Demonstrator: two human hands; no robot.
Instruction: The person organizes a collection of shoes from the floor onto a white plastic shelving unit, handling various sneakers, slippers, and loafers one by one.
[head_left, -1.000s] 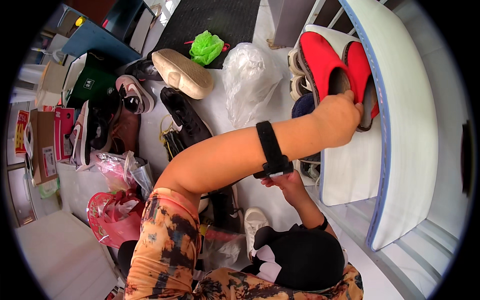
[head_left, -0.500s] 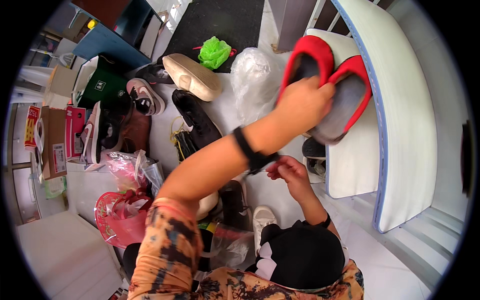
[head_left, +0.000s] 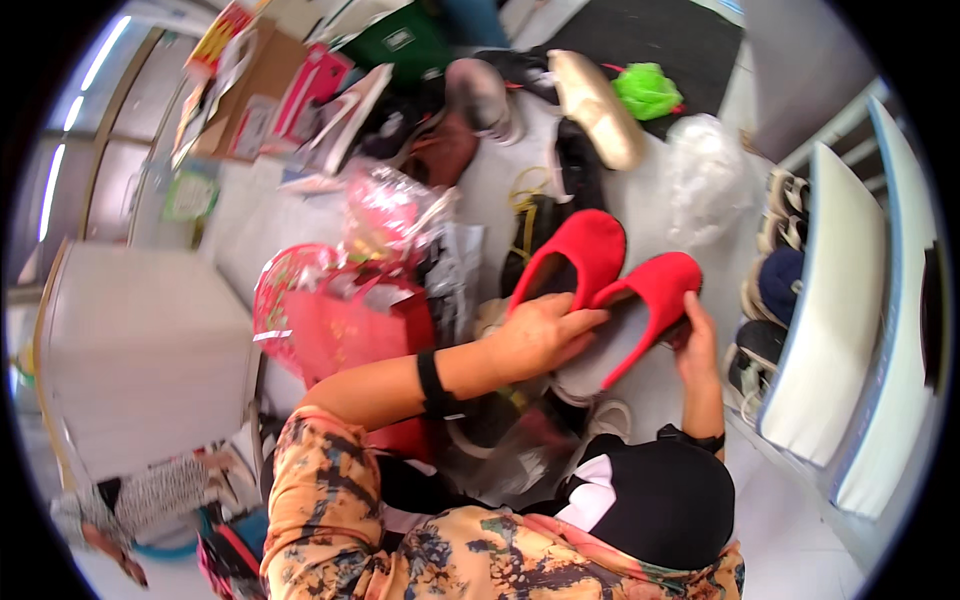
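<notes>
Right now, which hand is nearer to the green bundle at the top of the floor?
Left. The left hand grips the red slippers below the green bundle; the right hand holds them slightly further right, about as far.

right hand point(head_left: 697, 340) half behind red slipper point(head_left: 655, 290)

a beige shoe point(head_left: 598, 108), green bag point(head_left: 647, 90) and pink plastic bag point(head_left: 340, 320) lie about.

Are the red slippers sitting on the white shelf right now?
No, the red slippers are off the white shelf, held between the left hand and right hand over the cluttered floor.
</notes>
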